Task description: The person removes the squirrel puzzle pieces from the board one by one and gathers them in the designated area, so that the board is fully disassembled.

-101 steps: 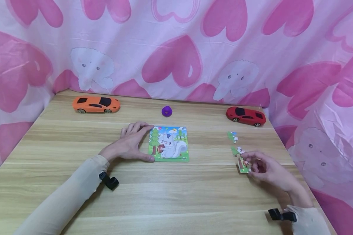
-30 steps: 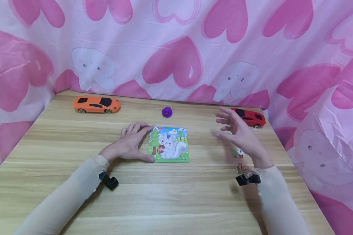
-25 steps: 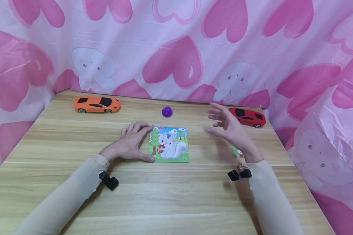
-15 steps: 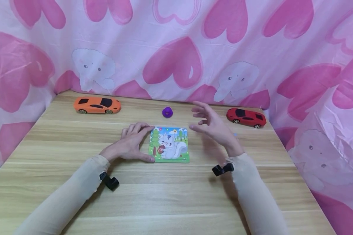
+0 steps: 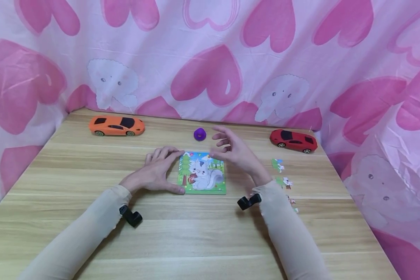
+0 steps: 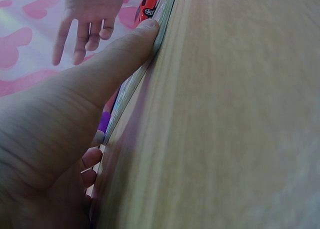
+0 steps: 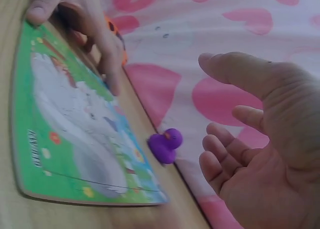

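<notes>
A square jigsaw puzzle [image 5: 206,175] with a white squirrel picture lies flat on the table. My left hand [image 5: 154,171] spans its left side: the thumb rests at the near corner, the forefinger at the far one. In the left wrist view that thumb [image 6: 115,59] lies straight along the board's edge. My right hand [image 5: 236,152] hovers over the puzzle's far right corner, fingers loosely bent, holding nothing. In the right wrist view the right palm [image 7: 285,174] faces the board. Loose puzzle pieces [image 5: 277,165] lie in a column to the right, the nearest partly hidden by the right sleeve.
An orange toy car [image 5: 117,126] stands at the back left, a red toy car [image 5: 294,141] at the back right. A purple rubber duck [image 7: 164,145] sits just behind the puzzle. A pink heart-print curtain [image 5: 143,50] borders the wooden table [image 5: 182,241].
My right hand has put down a puzzle piece in the right-hand column, then moved left, fingers spread, to the puzzle's far right corner. My left hand has stayed at the puzzle.
</notes>
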Available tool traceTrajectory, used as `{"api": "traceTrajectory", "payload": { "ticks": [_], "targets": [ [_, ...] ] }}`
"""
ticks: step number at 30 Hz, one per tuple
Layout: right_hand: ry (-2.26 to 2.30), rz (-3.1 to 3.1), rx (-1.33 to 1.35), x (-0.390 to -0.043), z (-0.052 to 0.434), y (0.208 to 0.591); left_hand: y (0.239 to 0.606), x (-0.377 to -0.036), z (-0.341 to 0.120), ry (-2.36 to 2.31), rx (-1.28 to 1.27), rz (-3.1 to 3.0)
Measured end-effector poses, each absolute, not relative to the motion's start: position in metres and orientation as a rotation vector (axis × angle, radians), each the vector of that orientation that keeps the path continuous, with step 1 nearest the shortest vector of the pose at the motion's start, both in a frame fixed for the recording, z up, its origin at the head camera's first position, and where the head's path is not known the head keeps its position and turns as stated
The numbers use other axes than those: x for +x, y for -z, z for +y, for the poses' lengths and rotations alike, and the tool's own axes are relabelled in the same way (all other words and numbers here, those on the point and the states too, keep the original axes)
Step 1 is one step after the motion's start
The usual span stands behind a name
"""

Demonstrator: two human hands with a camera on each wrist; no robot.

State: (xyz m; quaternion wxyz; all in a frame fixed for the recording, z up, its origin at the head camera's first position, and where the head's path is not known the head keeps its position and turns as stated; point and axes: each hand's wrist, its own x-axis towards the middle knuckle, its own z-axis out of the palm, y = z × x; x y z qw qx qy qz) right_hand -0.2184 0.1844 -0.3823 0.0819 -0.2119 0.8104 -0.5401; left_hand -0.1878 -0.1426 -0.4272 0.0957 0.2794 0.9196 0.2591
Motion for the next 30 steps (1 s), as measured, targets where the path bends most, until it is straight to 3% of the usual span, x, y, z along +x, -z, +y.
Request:
{"api": "traceTrajectory", "payload": {
  "ticks": [30],
  "targets": [
    [1.111,2.584,-0.632,-0.214,0.158,0.423,0.427,-0.189,-0.142,-0.752,0.820,2.730]
  ]
}}
